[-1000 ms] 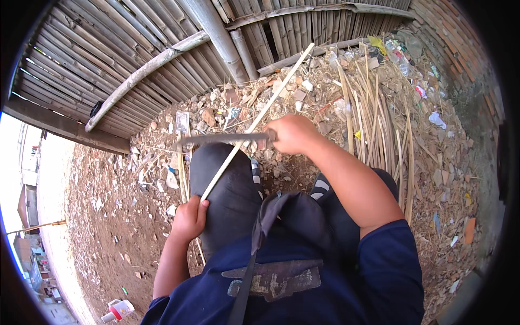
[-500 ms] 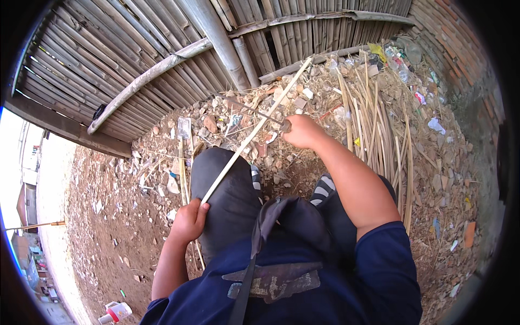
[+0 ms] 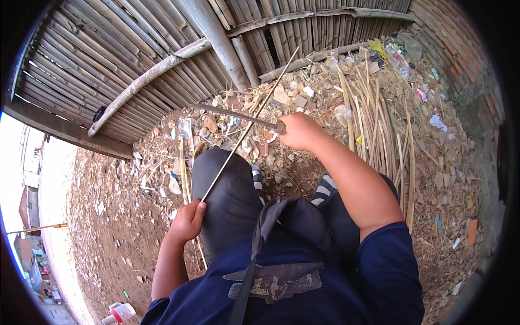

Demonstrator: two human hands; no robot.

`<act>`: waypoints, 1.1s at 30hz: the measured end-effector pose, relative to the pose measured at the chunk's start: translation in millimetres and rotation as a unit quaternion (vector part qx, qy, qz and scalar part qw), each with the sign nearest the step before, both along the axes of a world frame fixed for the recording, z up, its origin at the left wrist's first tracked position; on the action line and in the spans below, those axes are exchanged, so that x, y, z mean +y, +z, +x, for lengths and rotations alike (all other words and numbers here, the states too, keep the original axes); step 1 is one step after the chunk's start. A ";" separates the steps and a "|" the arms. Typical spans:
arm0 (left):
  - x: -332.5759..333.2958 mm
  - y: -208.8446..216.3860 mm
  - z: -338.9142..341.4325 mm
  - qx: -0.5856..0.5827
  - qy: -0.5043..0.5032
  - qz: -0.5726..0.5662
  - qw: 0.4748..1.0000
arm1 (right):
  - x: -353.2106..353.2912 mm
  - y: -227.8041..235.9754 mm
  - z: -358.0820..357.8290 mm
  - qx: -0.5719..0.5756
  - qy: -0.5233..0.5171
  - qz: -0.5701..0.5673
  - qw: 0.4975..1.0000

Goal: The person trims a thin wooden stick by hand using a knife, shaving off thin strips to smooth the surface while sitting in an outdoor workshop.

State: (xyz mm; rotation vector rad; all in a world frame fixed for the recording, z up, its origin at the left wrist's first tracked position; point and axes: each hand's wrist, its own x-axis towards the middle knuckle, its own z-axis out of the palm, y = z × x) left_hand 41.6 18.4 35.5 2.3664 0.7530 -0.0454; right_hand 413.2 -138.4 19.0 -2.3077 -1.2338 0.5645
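Observation:
Closed around the lower end of a long thin bamboo strip [image 3: 232,154], my left hand [image 3: 188,221] rests beside my left knee. The strip slants up and away to the right, its narrow edge showing. My right hand [image 3: 298,131] grips the handle of a long-bladed knife [image 3: 233,114]. Its dark blade points left and crosses the strip beyond my knee. From this view I cannot tell whether the blade presses on the strip or passes over it.
A pile of split bamboo strips [image 3: 374,119] lies to my right. A few more strips [image 3: 184,168] lie by my left knee. Ahead stands a bamboo wall [image 3: 162,59], with a brick wall [image 3: 460,49] at the right. Rubble and litter cover the ground. A white-and-red container [image 3: 119,312] lies lower left.
The strip has turned from its pale broad face to its thin darker edge. The knife blade has tilted, showing more of its flat side, and my right hand has shifted slightly left.

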 end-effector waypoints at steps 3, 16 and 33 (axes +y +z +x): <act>-2.6 1.0 -3.5 0.001 0.010 -0.005 1.000 | 4.4 19.9 -28.3 -0.003 0.056 -0.015 0.998; -6.5 0.6 -8.5 -0.004 -0.020 0.067 0.998 | -0.2 36.8 -23.7 -0.045 0.090 -0.043 0.994; -9.5 -3.6 -1.3 0.011 -0.027 0.128 0.991 | 1.5 -0.2 10.8 0.020 0.078 -0.071 0.994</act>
